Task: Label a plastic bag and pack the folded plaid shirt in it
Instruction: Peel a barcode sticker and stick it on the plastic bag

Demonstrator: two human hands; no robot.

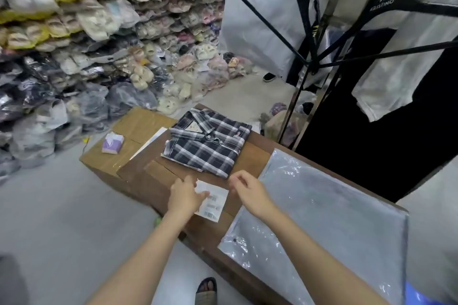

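Note:
A folded dark plaid shirt (209,142) lies on a brown cardboard box (173,181). In front of it a white label sheet with barcodes (215,202) rests flat on the box. My left hand (184,197) lies on the sheet's left part, fingers spread over it. Just to the right of the sheet hovers my right hand (249,190), with its fingers curled near the sheet's upper right corner. A stack of clear plastic bags (329,220) lies flat on the box to the right of my hands.
A lighter cardboard box (128,141) at the left carries a small purple tissue pack (112,143). Heaps of bagged goods (86,44) fill the back left. A garment rack with black hangers (371,32) stands at the right. A sandalled foot (207,291) shows below.

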